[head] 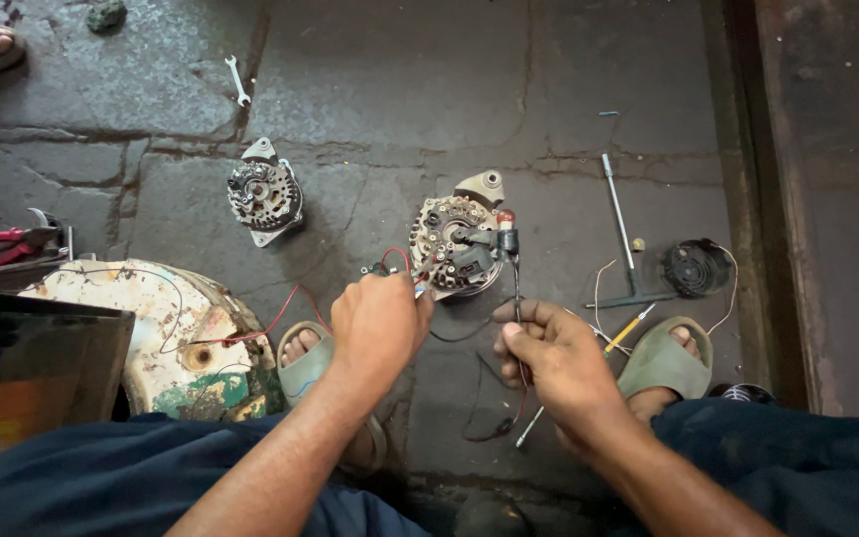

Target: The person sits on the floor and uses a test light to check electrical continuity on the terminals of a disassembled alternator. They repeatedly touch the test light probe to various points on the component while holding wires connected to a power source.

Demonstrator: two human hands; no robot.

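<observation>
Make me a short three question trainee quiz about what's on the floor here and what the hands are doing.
1. True or false: the right hand holds a thin probe against the near alternator.
2. What does the left hand hold? A) wire ends B) spanner C) pliers
3. How many alternators lie on the floor?

Key: 1 true. 2 A, the red wire ends. 3 two; the second alternator lies farther left.

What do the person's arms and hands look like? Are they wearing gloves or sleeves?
No gloves: the left hand and right hand are bare, and so are both forearms, with no sleeves, rings or watch showing. Dark blue trousers cover the legs, and grey-green rubber sandals are on the feet.
</observation>
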